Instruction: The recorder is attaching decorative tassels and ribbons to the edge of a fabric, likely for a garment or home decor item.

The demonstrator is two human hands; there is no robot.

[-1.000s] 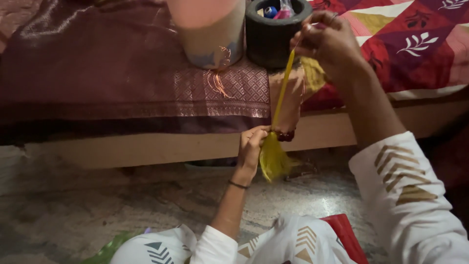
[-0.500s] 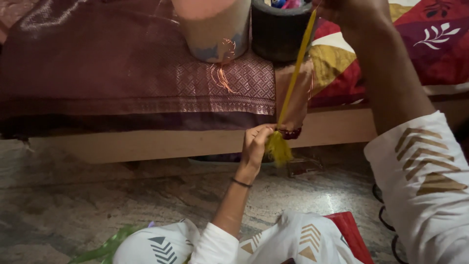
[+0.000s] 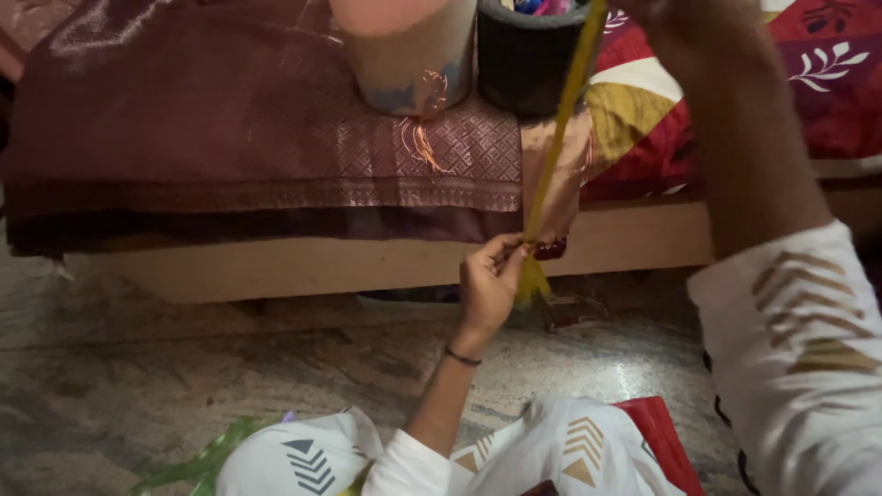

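yellow tassel (image 3: 531, 276) now shorter below left hand (image 3: 489, 280) pinching it; right hand (image 3: 684, 14) cropped, grip unclear, beside bed edge (image 3: 276, 266).

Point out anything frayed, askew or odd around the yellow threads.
Loose orange threads stray over the maroon cloth below the pale container, looking frayed. The yellow threads run taut from the left hand up to the right hand, which is mostly out of frame. Nothing looks spilled or broken.

no labels, signs or screens appear. a pale cylindrical container (image 3: 409, 55) with blue marks stands on the maroon cloth (image 3: 230, 138). just beside it stands a dark round holder (image 3: 524, 60).
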